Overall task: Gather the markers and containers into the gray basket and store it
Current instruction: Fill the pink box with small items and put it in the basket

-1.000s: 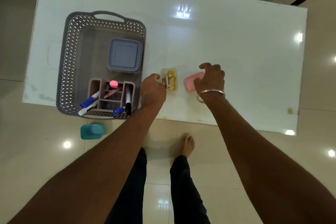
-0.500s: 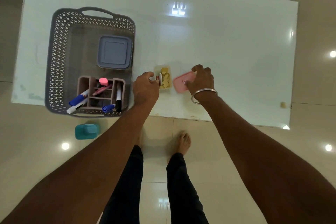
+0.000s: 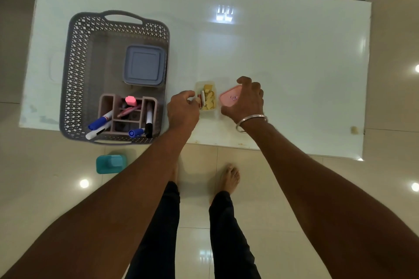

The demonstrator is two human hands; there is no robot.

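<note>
The gray basket (image 3: 74, 70) stands at the table's left front corner. Inside it are a gray lidded container (image 3: 143, 65) and a pink organizer (image 3: 106, 102) holding several markers (image 3: 99, 121). A small clear container (image 3: 207, 97) with yellow pieces sits open near the table's front edge. My left hand (image 3: 181, 108) touches its left side with fingers curled. My right hand (image 3: 246, 99) grips the pink lid (image 3: 229, 98) just right of that container, tilted off the table.
The white glossy table (image 3: 283, 52) extends right and back. A small beige piece (image 3: 354, 130) lies near its right front corner. A teal object (image 3: 110, 164) sits on the floor below the basket. My bare feet stand by the table's front edge.
My right hand closed on the pink lid, lifted it and brought it closer to the small container. My left hand stayed at the container's left side.
</note>
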